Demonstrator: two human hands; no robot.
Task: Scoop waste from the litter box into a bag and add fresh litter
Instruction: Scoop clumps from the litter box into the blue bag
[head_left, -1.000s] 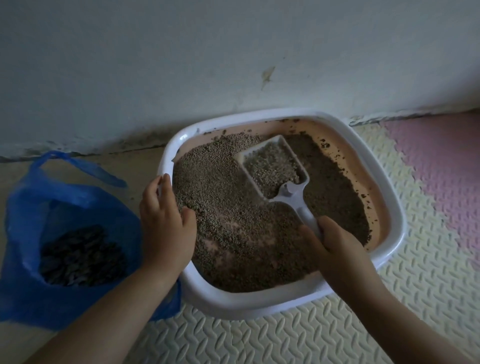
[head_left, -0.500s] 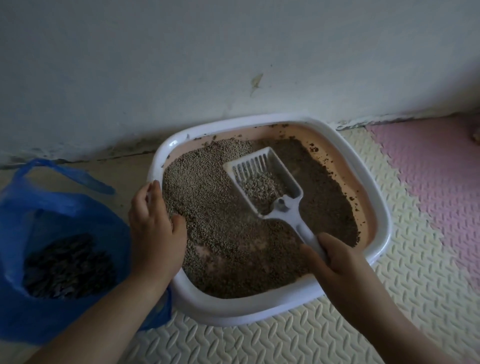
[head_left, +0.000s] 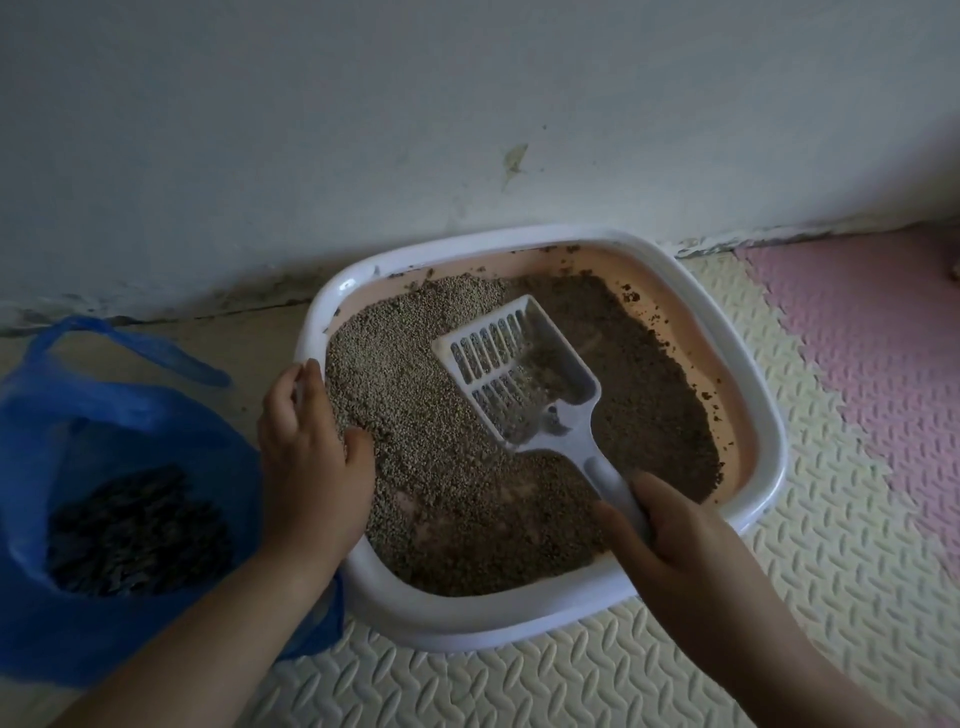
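Observation:
A white litter box (head_left: 763, 415) with a pink inner wall stands on the floor against the wall, filled with grey-brown litter (head_left: 415, 395). My right hand (head_left: 680, 551) grips the handle of a white slotted scoop (head_left: 519, 374), held above the litter with only a few grains left in it. My left hand (head_left: 306, 457) grips the box's left rim, thumb inside over the litter. A blue plastic bag (head_left: 93, 415) stands open to the left of the box, with dark waste (head_left: 135, 535) in it.
A pale wall (head_left: 467, 130) rises right behind the box. The floor is cream embossed foam mat (head_left: 571, 675), with a pink mat section (head_left: 857, 353) at the right. Bare floor lies behind the bag.
The scoop has risen and tilted, and nearly all the litter in it has sifted out through the slots. My left hand has stayed on the rim.

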